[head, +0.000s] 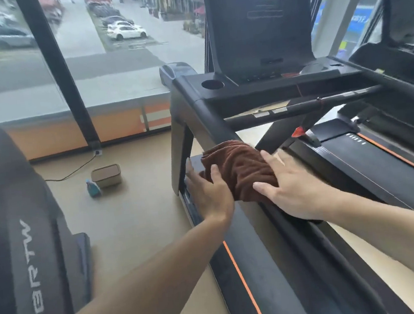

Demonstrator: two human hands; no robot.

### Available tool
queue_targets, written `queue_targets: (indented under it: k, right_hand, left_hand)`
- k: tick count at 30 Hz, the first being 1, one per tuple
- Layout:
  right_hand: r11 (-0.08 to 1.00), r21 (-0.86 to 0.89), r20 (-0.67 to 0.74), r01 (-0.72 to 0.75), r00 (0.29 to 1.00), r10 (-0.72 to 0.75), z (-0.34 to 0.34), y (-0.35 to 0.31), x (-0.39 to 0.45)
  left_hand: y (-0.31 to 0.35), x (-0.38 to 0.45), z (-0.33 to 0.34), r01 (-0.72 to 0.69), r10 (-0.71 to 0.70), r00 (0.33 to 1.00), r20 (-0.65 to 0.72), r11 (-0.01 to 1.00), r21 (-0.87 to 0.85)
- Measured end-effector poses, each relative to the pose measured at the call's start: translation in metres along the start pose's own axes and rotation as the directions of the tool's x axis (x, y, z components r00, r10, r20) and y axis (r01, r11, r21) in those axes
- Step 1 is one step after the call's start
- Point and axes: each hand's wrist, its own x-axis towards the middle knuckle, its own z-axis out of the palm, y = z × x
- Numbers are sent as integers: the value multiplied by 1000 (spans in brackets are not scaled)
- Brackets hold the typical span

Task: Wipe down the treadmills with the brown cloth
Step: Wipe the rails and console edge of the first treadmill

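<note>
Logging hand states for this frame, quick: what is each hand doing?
Left hand: fingers curled round the edge of the cloth, gripping it.
Right hand: open, straight fingers pressing the cloth.

Tan floor [140, 215]: treadmill [250, 267], lidded box [106, 176], spray bottle [93, 188].

Brown cloth [240, 168]: thick terry, fuzzy nap, matt, crumpled. Treadmill [250, 267] side rail: black plastic look, smooth, dull sheen, thin orange stripe along it. Upright post [177, 144]: grey, smooth, metal-like, slight gloss. Console tray [269, 83]: matt black plastic. Screen [260, 20]: dark, glossy. Cross handlebar [298, 107]: black, semi-gloss. Floor [135, 210]: tan, smooth, matt. Box [106, 176] on floor: beige, plastic look, matt. Left machine [11, 228]: dark grey matt casing, pale lettering.
</note>
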Motion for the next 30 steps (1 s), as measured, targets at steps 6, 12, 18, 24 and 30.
queue_targets:
  k: [6, 12, 18, 24, 30]
  right_hand:
    - [985, -158, -48, -71, 997, 65, 19, -35, 21]
    - [988, -145, -21, 53, 998, -56, 8, -39, 72]
    - [963, -221, 1, 157, 987, -161, -2, -58, 149]
    - [954, -265, -24, 138, 988, -150, -13, -79, 223]
    - [971, -230, -51, 62, 996, -76, -22, -94, 290]
  left_hand:
    - [22, -21, 7, 282, -160, 940, 303, 861, -422]
    - [22, 25, 6, 371, -203, 859, 469, 879, -299]
    - [26, 95, 9, 427, -275, 828, 489, 874, -231]
    - [34, 160, 12, 398, -207, 822, 530, 875, -275]
    - [40, 228, 12, 364, -224, 854, 470, 903, -231]
